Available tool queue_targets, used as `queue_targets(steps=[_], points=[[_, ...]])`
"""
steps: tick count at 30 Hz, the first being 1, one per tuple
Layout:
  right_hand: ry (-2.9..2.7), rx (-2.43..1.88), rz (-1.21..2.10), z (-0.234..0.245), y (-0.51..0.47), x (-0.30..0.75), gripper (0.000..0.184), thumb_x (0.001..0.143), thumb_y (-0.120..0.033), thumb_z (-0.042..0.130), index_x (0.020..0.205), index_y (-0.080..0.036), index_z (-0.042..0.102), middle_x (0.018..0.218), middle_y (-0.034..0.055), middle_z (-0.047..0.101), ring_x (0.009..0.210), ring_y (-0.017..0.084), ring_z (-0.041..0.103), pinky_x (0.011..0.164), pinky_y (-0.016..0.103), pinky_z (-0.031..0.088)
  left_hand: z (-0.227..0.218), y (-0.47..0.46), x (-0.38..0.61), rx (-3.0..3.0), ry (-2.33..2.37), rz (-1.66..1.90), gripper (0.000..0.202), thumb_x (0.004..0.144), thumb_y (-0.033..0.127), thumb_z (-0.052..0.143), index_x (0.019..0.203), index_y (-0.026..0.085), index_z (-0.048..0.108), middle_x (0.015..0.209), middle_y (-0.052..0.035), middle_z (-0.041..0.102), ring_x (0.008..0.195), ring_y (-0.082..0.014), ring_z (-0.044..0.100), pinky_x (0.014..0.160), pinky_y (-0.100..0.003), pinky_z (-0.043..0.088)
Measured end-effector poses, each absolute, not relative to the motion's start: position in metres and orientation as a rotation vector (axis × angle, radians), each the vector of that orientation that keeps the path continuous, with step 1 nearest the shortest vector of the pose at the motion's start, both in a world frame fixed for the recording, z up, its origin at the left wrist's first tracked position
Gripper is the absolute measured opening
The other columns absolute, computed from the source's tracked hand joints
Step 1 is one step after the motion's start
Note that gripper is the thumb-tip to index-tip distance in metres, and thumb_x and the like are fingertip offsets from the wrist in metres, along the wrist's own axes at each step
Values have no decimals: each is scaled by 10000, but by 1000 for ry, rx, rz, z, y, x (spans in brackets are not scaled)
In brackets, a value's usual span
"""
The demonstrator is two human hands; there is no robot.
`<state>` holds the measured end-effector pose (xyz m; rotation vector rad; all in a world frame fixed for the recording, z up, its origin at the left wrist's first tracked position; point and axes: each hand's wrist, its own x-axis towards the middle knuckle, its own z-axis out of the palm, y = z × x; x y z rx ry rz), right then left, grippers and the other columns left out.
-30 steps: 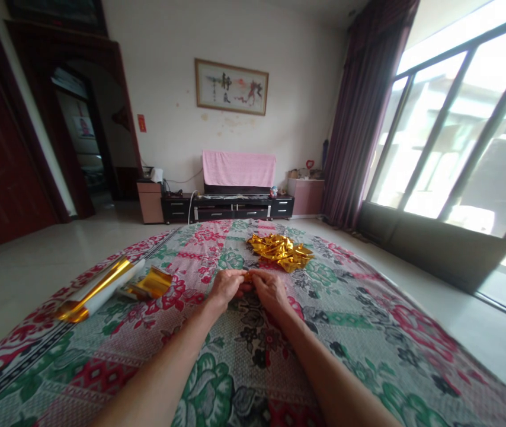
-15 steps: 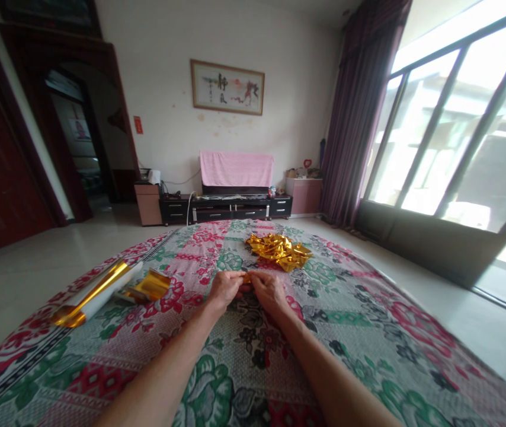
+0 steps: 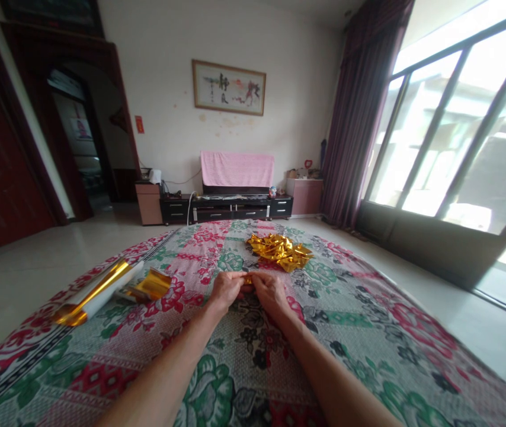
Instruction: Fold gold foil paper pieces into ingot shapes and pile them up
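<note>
I see both hands, left (image 3: 225,289) and right (image 3: 269,290), fingers seemingly pinching a gold foil piece (image 3: 247,278) between them, near the foil pile (image 3: 280,251).

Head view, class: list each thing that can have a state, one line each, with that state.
small foil piece: pinched between both hands.
left hand: shut on it.
right hand: shut on it.
foil pile: crumpled, heaped beyond the hands.
foil roll: lying flat, partly unrolled.
blanket: spread flat.
curtain: drawn aside.
</note>
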<state>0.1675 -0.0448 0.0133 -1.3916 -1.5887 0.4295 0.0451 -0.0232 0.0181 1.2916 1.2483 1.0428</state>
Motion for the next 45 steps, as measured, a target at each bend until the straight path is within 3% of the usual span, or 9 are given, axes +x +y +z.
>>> queue_targets(steps=[45], points=[[-1624, -1352, 442, 16, -48, 168, 330, 773, -287, 413, 778, -172, 722, 665, 11, 679, 616, 150, 569, 552, 202, 385, 18, -24, 45, 1334, 1245, 1039, 340, 739, 170, 486, 1033, 142, 653, 682, -46, 709, 596, -135, 643, 466, -179, 453]])
